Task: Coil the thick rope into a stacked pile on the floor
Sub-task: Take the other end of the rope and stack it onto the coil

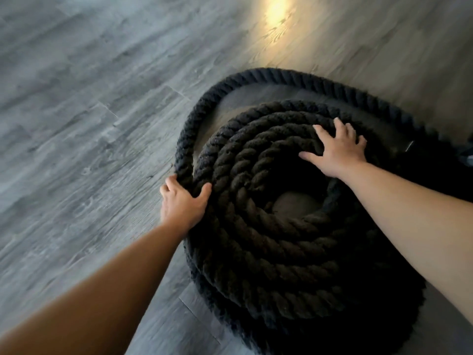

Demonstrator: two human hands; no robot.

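While left hand grips loose rope, right hand flat on coil

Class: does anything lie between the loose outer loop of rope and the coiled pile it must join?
Nothing visible. Only bare floor separates the loose loop from the coiled pile. The left hand grips the loop; the right hand rests flat on the pile.

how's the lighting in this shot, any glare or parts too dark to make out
Head view: a warm glare patch sits on the gray plank floor at top; the black rope coil is underexposed, its strands merging into shadow lower right; floor planks bend slightly toward the edges from the wide lens.
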